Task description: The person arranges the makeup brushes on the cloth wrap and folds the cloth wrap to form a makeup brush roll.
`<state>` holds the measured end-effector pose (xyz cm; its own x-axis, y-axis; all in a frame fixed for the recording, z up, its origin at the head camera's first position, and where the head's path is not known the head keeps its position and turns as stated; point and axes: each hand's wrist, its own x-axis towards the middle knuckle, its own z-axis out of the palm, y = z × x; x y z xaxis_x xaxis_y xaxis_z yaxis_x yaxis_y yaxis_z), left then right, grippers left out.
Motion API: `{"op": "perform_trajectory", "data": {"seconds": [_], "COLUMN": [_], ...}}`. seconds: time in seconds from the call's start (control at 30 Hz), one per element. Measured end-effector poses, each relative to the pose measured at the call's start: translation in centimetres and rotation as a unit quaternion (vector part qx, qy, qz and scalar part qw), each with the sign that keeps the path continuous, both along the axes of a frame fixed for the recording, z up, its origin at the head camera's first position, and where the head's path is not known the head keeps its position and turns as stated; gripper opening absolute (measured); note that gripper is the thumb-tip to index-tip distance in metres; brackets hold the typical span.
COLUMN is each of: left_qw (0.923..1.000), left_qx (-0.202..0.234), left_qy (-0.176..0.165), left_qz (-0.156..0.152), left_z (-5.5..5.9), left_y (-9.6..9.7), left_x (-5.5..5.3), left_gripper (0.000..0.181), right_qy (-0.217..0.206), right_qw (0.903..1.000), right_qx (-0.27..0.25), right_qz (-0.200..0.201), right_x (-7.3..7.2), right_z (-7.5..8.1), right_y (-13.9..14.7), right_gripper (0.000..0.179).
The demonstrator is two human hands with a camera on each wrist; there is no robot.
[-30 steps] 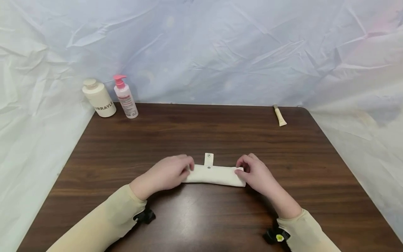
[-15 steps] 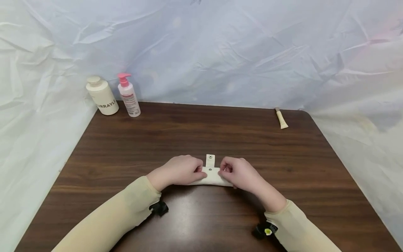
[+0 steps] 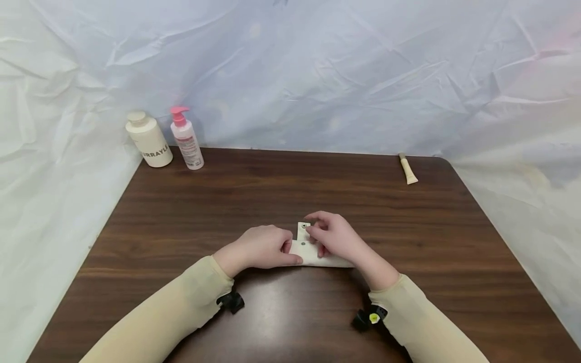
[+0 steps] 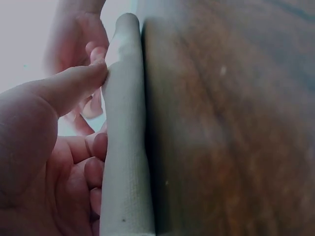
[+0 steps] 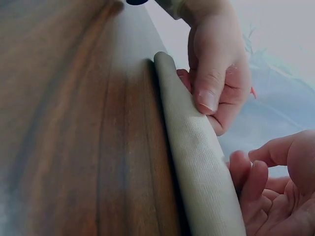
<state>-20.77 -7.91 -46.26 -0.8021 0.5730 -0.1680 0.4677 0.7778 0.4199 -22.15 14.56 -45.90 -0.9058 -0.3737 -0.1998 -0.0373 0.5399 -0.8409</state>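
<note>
A cream rolled-up fabric pouch [image 3: 333, 261] lies across the table in front of me. Its short snap strap [image 3: 302, 233] sticks out beyond the far side, and a metal stud shows on the pouch. My left hand [image 3: 259, 247] holds down the pouch's left part, fingers curled over it and thumb along the near edge, covering the left end. Over the right part hovers my right hand [image 3: 333, 237], thumb and forefinger beside the strap's tip and apart from each other. In the right wrist view the pouch [image 5: 197, 152] runs up to the left hand [image 5: 219, 73].
At the back left stand a cream bottle [image 3: 150, 141] and a white pump bottle with a pink head [image 3: 187, 143]. A small cream tube [image 3: 408, 170] lies at the back right of the dark wooden table [image 3: 254, 191]. Pale sheeting [image 3: 290, 75] hangs behind.
Both hands came inward along the pouch from its ends. The right hand then lifted off its right part and moved to the strap, while the left stayed on the pouch.
</note>
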Motion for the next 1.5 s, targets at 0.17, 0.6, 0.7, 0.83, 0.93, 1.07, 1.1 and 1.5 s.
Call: {"op": "perform_trajectory", "data": {"seconds": [0.17,0.6,0.7,0.83,0.93,1.07,1.1,1.5], "left_qw": [0.9999,0.9997,0.9997,0.9997,0.9997,0.9997,0.9997,0.9997], "left_qx": [-0.001,0.007,0.009,0.012,0.01,0.008,0.007,-0.006], "left_qy": [-0.006,0.001,0.003,0.006,0.007,0.008,0.009,0.008], "left_qz": [0.016,0.024,0.024,0.021,0.021,0.022,0.022,0.021], "left_z": [-0.1,0.0,0.0,-0.1,-0.1,-0.2,-0.2,-0.4], "left_y": [0.1,-0.2,-0.1,0.1,0.2,0.3,0.3,0.3], "left_x": [0.4,0.5,0.5,0.4,0.4,0.4,0.3,0.2], "left_gripper": [0.044,0.044,0.044,0.044,0.044,0.044,0.044,0.046], "right_qy": [-0.037,-0.01,0.016,0.053,0.07,0.085,0.097,0.295], "right_qw": [0.9986,0.9994,0.9987,0.996,0.994,0.9927,0.9912,0.9391], "right_qx": [-0.038,-0.002,0.021,0.052,0.064,0.064,0.067,0.149], "right_qz": [0.0,0.032,0.043,0.05,0.055,0.057,0.06,0.095], "right_x": [-0.4,-0.4,-0.2,0.0,0.1,0.4,0.5,2.3], "right_z": [0.1,0.2,0.2,0.0,-0.2,-0.2,-0.1,-0.3], "right_y": [-0.3,-0.2,-0.2,-0.2,-0.2,-0.2,-0.2,-0.4], "right_gripper": [0.031,0.009,0.007,0.008,0.009,0.011,0.011,0.015]}}
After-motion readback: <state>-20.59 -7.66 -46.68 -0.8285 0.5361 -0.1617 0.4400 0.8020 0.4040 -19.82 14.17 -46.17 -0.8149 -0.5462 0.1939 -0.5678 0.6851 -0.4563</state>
